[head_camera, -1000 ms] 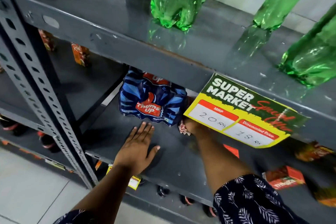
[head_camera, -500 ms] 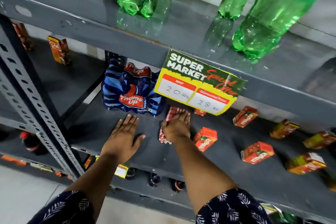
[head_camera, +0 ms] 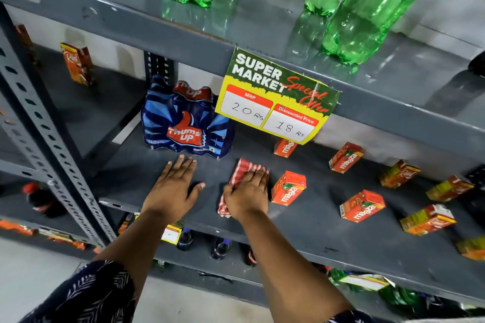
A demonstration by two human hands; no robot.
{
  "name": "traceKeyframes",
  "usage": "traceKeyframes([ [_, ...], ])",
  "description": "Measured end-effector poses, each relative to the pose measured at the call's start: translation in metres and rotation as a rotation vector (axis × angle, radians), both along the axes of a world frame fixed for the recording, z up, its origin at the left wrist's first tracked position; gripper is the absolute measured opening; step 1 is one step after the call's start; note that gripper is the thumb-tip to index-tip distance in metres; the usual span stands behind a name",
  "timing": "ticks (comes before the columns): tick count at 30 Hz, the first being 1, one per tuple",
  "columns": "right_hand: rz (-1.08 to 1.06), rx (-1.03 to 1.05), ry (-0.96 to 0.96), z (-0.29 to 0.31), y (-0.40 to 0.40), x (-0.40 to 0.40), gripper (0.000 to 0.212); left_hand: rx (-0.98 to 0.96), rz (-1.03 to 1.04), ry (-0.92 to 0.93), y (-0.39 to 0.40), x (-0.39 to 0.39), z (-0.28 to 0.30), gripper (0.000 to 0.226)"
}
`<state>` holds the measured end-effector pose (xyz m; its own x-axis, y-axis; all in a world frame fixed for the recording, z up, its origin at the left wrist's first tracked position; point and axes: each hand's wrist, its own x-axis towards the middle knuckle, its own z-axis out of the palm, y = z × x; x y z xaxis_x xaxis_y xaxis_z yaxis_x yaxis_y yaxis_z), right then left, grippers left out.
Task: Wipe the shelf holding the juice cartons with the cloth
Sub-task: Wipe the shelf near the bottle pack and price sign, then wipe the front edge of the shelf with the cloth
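Wiping is under way, judged early to mid: right hand presses the red-and-white checked cloth flat on the grey shelf, near its front-left part, between the Thums Up pack and the nearest juice carton. Right fingers lie spread and slightly curled over the cloth, pinning it to the shelf rather than pinching it. Left hand rests palm-down on bare shelf just left of the cloth, fingers extended and close together, thumb out, holding nothing; looks like bracing. No visible difference between wiped and unwiped metal, so cleaned area cannot be told. Left to do, by judgement: most of the shelf to the right, where cartons lie scattered and would need wiping around or moving, plus the back strip under the price sign. Cloth is folded into a rough oblong, long axis running front-to-back, tilted slightly right at the far end; far end points toward the back of the shelf, near end sits close to the front edge, partly hidden under the hand.
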<state>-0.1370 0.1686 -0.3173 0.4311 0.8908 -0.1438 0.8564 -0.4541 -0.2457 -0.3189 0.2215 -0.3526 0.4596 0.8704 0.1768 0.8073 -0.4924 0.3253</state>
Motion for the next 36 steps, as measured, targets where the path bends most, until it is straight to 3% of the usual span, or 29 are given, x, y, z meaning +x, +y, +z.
traceKeyframes([
  [6, 0.032, 0.062, 0.002, -0.002, -0.029, -0.009, 0.081, 0.009, -0.007, 0.000, -0.004, 0.000, 0.005, 0.077],
  [13, 0.154, 0.050, 0.028, 0.000, -0.085, -0.017, 0.073, 0.025, 0.063, 0.183, -0.020, 0.005, 0.015, 0.070],
  [16, 0.175, 0.013, 0.081, 0.007, -0.110, -0.014, 0.072, 0.010, 0.070, 0.200, -0.042, 0.007, 0.019, 0.078],
  [21, 0.132, -0.058, 0.134, 0.025, -0.142, -0.010, 0.076, -0.043, 0.051, 0.192, -0.080, 0.005, 0.019, 0.110],
  [26, 0.174, -0.046, 0.122, 0.039, -0.164, -0.005, 0.067, -0.044, 0.079, 0.180, -0.102, 0.007, 0.029, 0.076],
  [32, 0.180, -0.073, 0.089, 0.045, -0.191, 0.005, 0.066, -0.016, 0.084, 0.135, -0.110, 0.007, 0.046, 0.076],
  [36, 0.171, -0.215, 0.058, 0.034, -0.219, 0.022, 0.035, -0.009, 0.086, 0.121, -0.112, 0.008, 0.050, 0.078],
])
